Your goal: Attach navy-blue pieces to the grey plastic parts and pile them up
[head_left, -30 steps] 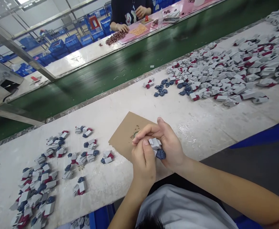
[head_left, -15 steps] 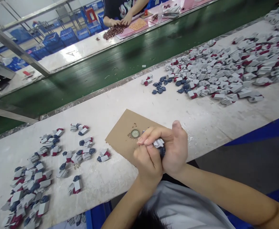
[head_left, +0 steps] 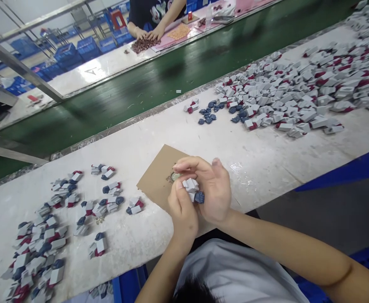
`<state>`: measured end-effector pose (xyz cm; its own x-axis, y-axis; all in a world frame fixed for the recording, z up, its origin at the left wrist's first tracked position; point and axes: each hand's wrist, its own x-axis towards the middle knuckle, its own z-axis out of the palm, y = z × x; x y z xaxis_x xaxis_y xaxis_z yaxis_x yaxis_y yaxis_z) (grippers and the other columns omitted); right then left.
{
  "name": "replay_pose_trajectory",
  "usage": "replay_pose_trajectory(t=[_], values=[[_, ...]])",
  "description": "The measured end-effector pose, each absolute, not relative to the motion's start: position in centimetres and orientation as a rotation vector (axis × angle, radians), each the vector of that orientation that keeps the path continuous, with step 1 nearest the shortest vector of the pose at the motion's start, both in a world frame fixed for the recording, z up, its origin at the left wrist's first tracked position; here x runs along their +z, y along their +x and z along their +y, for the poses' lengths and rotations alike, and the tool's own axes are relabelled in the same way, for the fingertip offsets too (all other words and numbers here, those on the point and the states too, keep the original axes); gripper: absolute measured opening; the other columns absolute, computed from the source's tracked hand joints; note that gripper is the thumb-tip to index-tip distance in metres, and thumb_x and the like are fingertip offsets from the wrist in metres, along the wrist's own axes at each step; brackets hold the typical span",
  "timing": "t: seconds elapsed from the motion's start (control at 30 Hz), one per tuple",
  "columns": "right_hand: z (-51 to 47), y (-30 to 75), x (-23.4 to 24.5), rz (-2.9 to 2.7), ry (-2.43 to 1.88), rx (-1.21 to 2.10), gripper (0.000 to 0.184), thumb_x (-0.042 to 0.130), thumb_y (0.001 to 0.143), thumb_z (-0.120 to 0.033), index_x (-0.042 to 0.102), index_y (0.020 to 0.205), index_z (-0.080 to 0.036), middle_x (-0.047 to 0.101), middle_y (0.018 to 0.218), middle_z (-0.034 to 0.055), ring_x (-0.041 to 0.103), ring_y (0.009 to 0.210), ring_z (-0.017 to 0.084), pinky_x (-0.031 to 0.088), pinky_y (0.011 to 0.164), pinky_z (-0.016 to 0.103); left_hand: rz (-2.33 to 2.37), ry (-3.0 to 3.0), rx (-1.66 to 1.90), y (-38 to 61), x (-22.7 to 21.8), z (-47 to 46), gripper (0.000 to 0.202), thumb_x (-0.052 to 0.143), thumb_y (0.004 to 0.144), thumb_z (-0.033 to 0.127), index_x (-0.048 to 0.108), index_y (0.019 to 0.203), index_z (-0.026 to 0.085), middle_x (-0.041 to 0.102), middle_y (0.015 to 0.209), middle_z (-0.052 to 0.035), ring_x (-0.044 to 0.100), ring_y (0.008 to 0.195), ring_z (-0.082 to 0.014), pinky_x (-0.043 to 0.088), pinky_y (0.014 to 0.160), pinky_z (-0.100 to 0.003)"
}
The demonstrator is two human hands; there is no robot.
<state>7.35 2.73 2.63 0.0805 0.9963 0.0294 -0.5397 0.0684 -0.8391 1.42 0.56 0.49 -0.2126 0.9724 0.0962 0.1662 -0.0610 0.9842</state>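
Both my hands meet over the near edge of a brown cardboard sheet on the white worktable. Between them is a small grey toy part with a dark blue end. My left hand pinches it from below with thumb and fingers closed. My right hand curls around it from the right, fingers bent over the top. A small round metal cap with tiny bits around it lies on the cardboard, partly hidden by my fingers.
Assembled grey, blue and red parts lie scattered at the left. A big heap of grey and red parts fills the right, with loose blue pieces beside it. A green conveyor belt runs behind. Another person's hands sort pieces across it.
My hands shifted slightly left and up with the part; the right fingers loosened so the grey and blue piece shows more. The metal cap is now partly covered.
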Motion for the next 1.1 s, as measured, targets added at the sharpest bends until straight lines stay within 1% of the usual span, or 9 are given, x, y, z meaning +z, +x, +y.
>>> replay_pose_trajectory(t=[0.13,0.2,0.27,0.33,0.5,0.63,0.73,0.93,1.1], values=[[2.7,8.5,4.1,-0.732,-0.728,1.521,0.058,0.025,0.082,-0.061,0.064,0.075,-0.018,0.062,0.081,0.0053,0.057,0.087,0.019,0.043,0.083,0.032,1.356,1.327,1.357,1.1,1.1,0.3,0.031,0.032,0.089,0.031,0.060,0.095,0.019,0.064,0.093,-0.0051,0.058,0.080,-0.0145,0.046,0.067,-0.025],[2.6,8.8,4.6,-0.727,-0.736,1.564,0.059,0.026,0.080,-0.063,0.063,0.073,-0.018,0.063,0.079,0.0054,0.058,0.086,0.019,0.043,0.083,0.032,1.310,1.316,1.328,0.9,1.3,0.1,0.027,0.034,0.088,0.029,0.059,0.090,0.020,0.063,0.080,-0.0016,0.057,0.065,-0.0116,0.045,0.057,-0.023],[2.4,8.9,4.7,-0.738,-0.755,1.575,0.058,0.028,0.079,-0.063,0.063,0.073,-0.018,0.064,0.079,0.0055,0.059,0.085,0.019,0.043,0.083,0.032,1.261,1.251,1.242,0.7,1.5,0.0,0.027,0.032,0.087,0.026,0.056,0.079,0.020,0.054,0.058,0.0030,0.046,0.043,-0.0089,0.038,0.040,-0.020],[2.2,8.9,4.7,-0.794,-0.768,1.584,0.054,0.031,0.080,-0.061,0.063,0.074,-0.017,0.065,0.077,0.0055,0.060,0.082,0.018,0.045,0.079,0.032,1.214,1.231,1.139,0.5,1.8,0.0,0.027,0.029,0.086,0.023,0.053,0.074,0.020,0.047,0.050,0.0042,0.040,0.037,-0.0091,0.033,0.035,-0.021],[1.5,9.0,4.1,-0.978,-0.760,1.511,0.049,0.030,0.087,-0.051,0.067,0.080,-0.019,0.065,0.074,0.0034,0.060,0.073,0.015,0.046,0.068,0.028,1.171,1.378,1.151,0.4,2.3,0.0,0.028,0.032,0.087,0.030,0.058,0.082,0.020,0.054,0.067,-0.0022,0.053,0.066,-0.0154,0.044,0.060,-0.028],[1.2,8.8,4.0,-0.998,-0.746,1.374,0.053,0.028,0.087,-0.052,0.068,0.075,-0.019,0.060,0.063,0.0022,0.057,0.063,0.014,0.045,0.061,0.027,1.255,1.247,1.255,1.1,2.0,-0.1,0.025,0.036,0.087,0.032,0.054,0.073,0.020,0.048,0.060,0.0007,0.049,0.057,-0.0129,0.040,0.052,-0.025],[1.0,8.6,4.2,-0.977,-0.765,1.283,0.055,0.027,0.086,-0.054,0.067,0.069,-0.020,0.059,0.061,0.0032,0.057,0.066,0.017,0.046,0.061,0.030,1.248,1.283,1.324,1.6,1.7,-0.2,0.028,0.036,0.087,0.031,0.051,0.065,0.021,0.045,0.055,0.0014,0.047,0.054,-0.0126,0.038,0.050,-0.026],[1.2,8.0,3.8,-0.956,-0.801,1.180,0.060,0.024,0.085,-0.057,0.065,0.060,-0.022,0.058,0.058,0.0060,0.058,0.072,0.021,0.046,0.074,0.039,1.251,1.455,1.401,1.8,1.5,0.2,0.027,0.030,0.087,0.024,0.053,0.073,0.023,0.051,0.062,-0.0007,0.053,0.064,-0.0153,0.042,0.057,-0.028],[1.7,7.3,2.7,-0.935,-0.776,1.125,0.059,0.024,0.086,-0.055,0.066,0.060,-0.022,0.058,0.056,0.0049,0.059,0.075,0.021,0.046,0.074,0.038,1.286,1.429,1.430,1.6,0.1,0.7,0.027,0.033,0.086,0.021,0.057,0.074,0.021,0.058,0.069,-0.0007,0.056,0.065,-0.0127,0.044,0.059,-0.025]])
